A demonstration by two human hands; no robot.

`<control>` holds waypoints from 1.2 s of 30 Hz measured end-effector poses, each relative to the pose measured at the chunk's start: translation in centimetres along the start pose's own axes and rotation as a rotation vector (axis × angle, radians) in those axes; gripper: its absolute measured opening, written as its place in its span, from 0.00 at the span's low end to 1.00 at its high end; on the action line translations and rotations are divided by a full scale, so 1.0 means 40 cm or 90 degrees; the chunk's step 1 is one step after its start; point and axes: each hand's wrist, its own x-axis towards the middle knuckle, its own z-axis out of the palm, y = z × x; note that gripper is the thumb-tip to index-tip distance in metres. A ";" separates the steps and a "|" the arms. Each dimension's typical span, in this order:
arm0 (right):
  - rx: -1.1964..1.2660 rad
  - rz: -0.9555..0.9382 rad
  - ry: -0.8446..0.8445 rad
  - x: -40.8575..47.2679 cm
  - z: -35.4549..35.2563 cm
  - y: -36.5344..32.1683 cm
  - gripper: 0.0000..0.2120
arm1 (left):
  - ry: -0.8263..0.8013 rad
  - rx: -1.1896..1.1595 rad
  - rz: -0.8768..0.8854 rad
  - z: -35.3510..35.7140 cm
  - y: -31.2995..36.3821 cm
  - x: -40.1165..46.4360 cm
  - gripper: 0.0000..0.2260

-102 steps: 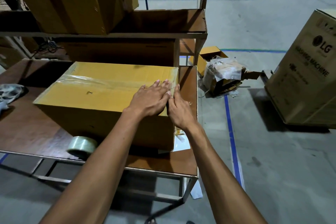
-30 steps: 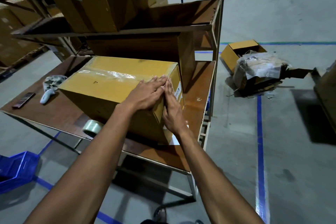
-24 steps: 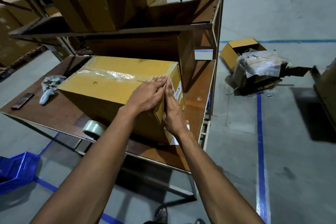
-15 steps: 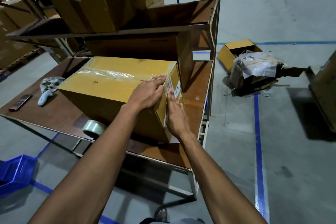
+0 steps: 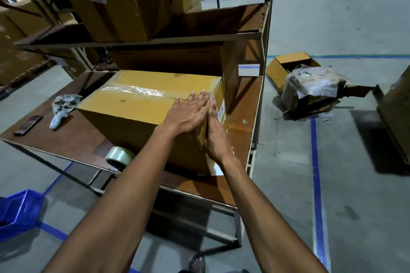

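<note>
A closed yellow-brown cardboard box [image 5: 133, 104] sits on the brown table [image 5: 71, 139], with clear tape running along its top seam. My left hand [image 5: 188, 113] lies flat on the box top at its right end, fingers straight. Flat against the box's right side face, just below the top edge, presses my right hand [image 5: 216, 135], fingers pointing up. A white label [image 5: 220, 111] shows on that side face beside my right fingers. A roll of clear tape [image 5: 118, 154] lies on the table at the front edge, left of my left forearm.
A phone [image 5: 27, 125], a handheld scanner [image 5: 57, 118] and a crumpled rag [image 5: 65, 102] lie at the table's left. Shelves above hold cardboard boxes [image 5: 124, 0]. A blue crate [image 5: 17, 213] stands on the floor at left. Torn boxes with plastic wrap [image 5: 310, 91] lie on the floor at right.
Both hands stay on the box's right end. My right hand has slid a little lower on the side face. The view has shifted slightly.
</note>
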 end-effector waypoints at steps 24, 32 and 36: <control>0.031 0.073 -0.032 -0.007 -0.004 -0.025 0.45 | -0.028 0.042 -0.026 0.012 -0.057 0.053 0.28; -0.055 0.225 -0.133 -0.005 -0.037 -0.028 0.43 | -0.020 0.027 -0.029 0.013 -0.053 0.051 0.27; -0.004 0.145 0.008 -0.018 -0.031 -0.052 0.37 | -0.010 0.027 -0.029 0.017 -0.060 0.044 0.26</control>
